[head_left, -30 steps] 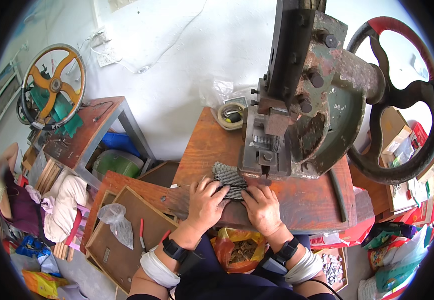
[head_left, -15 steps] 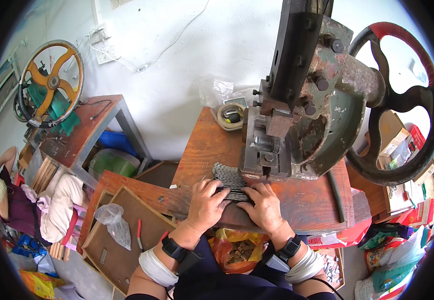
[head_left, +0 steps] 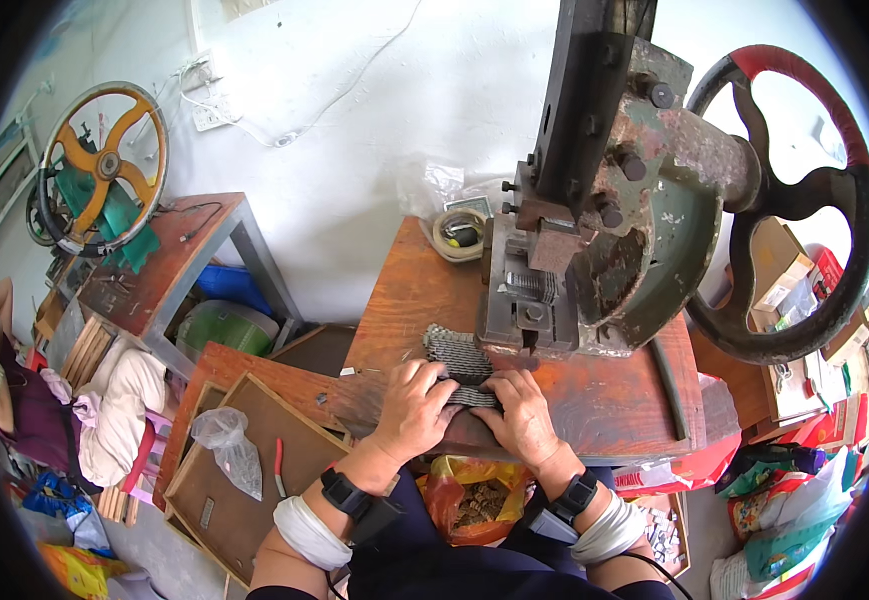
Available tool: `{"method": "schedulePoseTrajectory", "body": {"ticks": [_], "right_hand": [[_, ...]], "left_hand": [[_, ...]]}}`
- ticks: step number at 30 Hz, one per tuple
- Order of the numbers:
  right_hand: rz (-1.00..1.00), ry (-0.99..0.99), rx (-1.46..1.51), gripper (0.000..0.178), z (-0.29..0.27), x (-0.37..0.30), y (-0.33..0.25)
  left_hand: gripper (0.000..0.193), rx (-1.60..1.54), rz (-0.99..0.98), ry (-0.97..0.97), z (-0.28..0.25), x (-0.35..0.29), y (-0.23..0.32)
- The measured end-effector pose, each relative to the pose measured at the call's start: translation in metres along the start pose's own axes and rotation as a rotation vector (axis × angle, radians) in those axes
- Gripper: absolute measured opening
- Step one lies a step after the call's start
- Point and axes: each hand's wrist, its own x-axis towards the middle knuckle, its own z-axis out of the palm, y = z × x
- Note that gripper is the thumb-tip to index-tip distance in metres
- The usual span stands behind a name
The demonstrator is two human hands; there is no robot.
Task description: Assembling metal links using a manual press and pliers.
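Note:
A grey ribbed mat of small linked metal pieces, like chain [head_left: 455, 350], lies on the wooden bench top in front of the press. My left hand [head_left: 415, 408] holds its left side near the front edge, fingers curled over and thumb low. From the other side my right hand [head_left: 523, 415] grips it, also with fingers bent. Between my hands the near part of the mat bends into a raised fold. The fingertips partly hide it. Just beyond my right hand stands the steel die block [head_left: 533, 315] of the green hand press [head_left: 690, 225].
The press's large handwheel [head_left: 850, 195] is at the right. A dark bar [head_left: 669, 390] lies on the bench [head_left: 385, 310]. A tape roll [head_left: 442, 235] sits at the back. Left below is a wooden tray [head_left: 217, 480] with red-handled pliers [head_left: 279, 465]. Another person [head_left: 30, 400] is far left.
The near part of the mat has folded up more between my hands. My right hand has turned slightly inward. The view has shifted a little, and the person at left has moved.

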Motion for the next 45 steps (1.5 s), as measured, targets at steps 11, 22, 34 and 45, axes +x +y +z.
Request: {"method": "schedulePoseTrajectory", "body": {"ticks": [11,22,34,45], "right_hand": [[0.073,-0.088,0.150,0.038,-0.008,0.002,0.008],[0.012,-0.022,0.156,0.032,-0.027,-0.019,0.017],[-0.023,-0.003,0.167,0.027,-0.028,-0.024,0.023],[-0.044,0.433,0.141,0.022,-0.052,-0.007,0.023]], "left_hand": [[0.030,-0.110,0.000,-0.191,0.003,0.002,0.009],[0.029,-0.176,-0.504,0.097,-0.010,0.109,0.016],[0.037,-0.072,-0.579,-0.046,0.037,0.171,0.044],[0.018,-0.013,-0.090,0.125,0.053,0.144,0.003]]}}
